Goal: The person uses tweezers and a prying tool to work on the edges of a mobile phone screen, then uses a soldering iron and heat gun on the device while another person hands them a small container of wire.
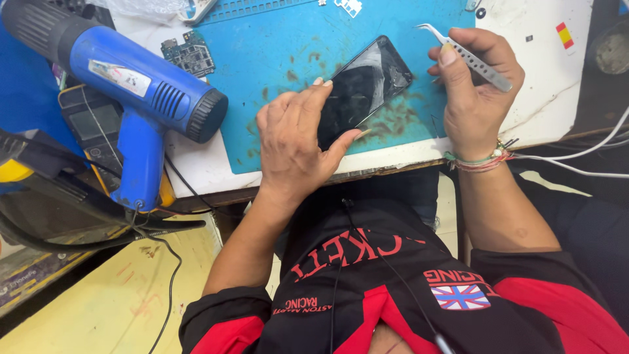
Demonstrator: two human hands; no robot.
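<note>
- The left hand [291, 141] lies flat over the near end of a black smartphone with a cracked glass face [367, 85], fingers spread and thumb pressed to its right edge, pinning it down rather than closing round it.
- The right hand [475, 85] pinches a pair of curved-tip steel tweezers [468, 58], held up just right of the phone's far end, tips clear of the glass.
- The phone lies slantwise on a blue, stained work mat [275, 46] near the table's front edge.
- It looks like a pause between prying moves; bringing the tips to the phone's edge would call for a steady, shallow approach along the cracked glass.
- To the left, well apart, a blue heat gun [141, 88] stands on its handle, its cord trailing near; a small green circuit board [190, 56] lies far left on the mat. Neither blocks the hands.
</note>
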